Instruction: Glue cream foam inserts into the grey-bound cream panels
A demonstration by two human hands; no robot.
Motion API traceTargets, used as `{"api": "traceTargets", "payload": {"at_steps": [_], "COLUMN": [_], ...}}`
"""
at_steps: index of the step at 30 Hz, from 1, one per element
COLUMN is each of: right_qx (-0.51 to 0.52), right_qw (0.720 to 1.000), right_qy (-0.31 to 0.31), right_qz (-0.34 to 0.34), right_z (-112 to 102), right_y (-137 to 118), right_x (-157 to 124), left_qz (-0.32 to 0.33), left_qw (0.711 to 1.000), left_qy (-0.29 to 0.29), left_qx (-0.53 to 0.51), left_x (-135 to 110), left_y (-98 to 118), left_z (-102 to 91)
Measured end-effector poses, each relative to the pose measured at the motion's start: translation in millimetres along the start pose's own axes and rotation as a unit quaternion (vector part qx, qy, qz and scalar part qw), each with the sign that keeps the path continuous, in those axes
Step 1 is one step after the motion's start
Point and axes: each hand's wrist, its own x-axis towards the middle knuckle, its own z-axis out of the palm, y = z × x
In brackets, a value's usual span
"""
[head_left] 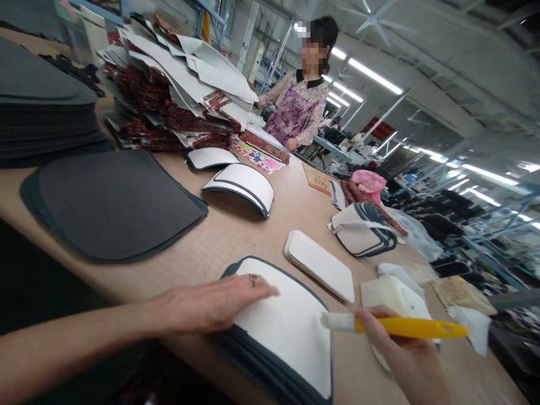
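Left hand lies open on the white panel; right hand grips the yellow-handled brush. Advisable: hold panel steady; keep strokes light, even.

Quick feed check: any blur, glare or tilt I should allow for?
Head view: the right hand and yellow-handled brush look slightly soft, the pale bristles standing out poorly against the white panel; head view: ceiling tubes glare white; head view: the scene leans, and distant detail is indistinct.
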Motion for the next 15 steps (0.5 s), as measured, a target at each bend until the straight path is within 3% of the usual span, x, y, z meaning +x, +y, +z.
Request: {"api": "traceTargets", "payload": {"at_steps": [2,5,9,12,15], "right_qx": [0.017,0.067,0.145,0.132,0.081], "right_qw": [0.999,0.981,0.939,0.935,0.958], "right_qy": [-0.039,-0.155,-0.272,-0.294,-0.26], "right_qz": [-0.028,-0.093,-0.155,-0.15,-0.093], "right_z": [17,60,108,110,79], "right_y": [-24,-66,-99,-94,-70], "right_x": [-11,-26,-35,-36,-38], "left_qz": [-0.014,-0.012,-0.012,-0.016,-0.013], "left_qw": [0.994,0.983,0.988,0.988,0.982], "left_qy": [-0.019,-0.041,-0.052,-0.062,-0.068], "left_qx": [-0.102,-0.181,-0.144,-0.142,-0.178], "left_x": [5,15,23,24,25], "left_y": [-8,-14,-12,-13,-17], "left_z": [-13.6,-27.4,-34.5,-33.3,-28.1]}}
